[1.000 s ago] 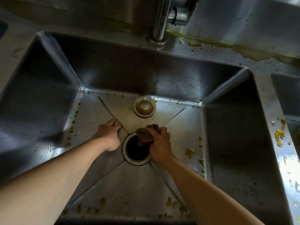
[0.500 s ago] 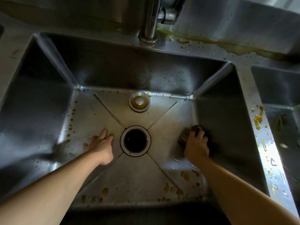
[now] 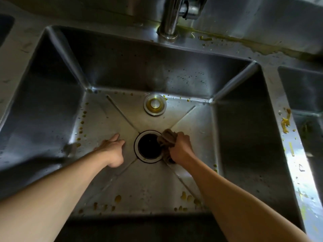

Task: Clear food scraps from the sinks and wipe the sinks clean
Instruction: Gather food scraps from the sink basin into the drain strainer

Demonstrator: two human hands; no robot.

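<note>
Head view, stainless steel sink (image 3: 122, 70) filling the frame. My right hand (image 3: 180, 148), centre right, has its fingers curled round a bunched brown cloth (image 3: 167, 139) and holds it against the right rim of the open drain (image 3: 148, 146) at the middle of the basin floor. My left hand (image 3: 111, 151), just left of the drain, rests flat on the floor with fingers straight and close together, holding nothing. Yellow-brown food scraps (image 3: 118, 198) dot the lower edge of the floor, its left edge and the back corner. A round drain stopper (image 3: 154, 104) sits on the floor above the drain, apart from it. Faucet base (image 3: 168, 30) at top centre. More yellow residue (image 3: 285, 122) lies on the divider at the right of the frame, beside a second basin (image 3: 304, 95).
</note>
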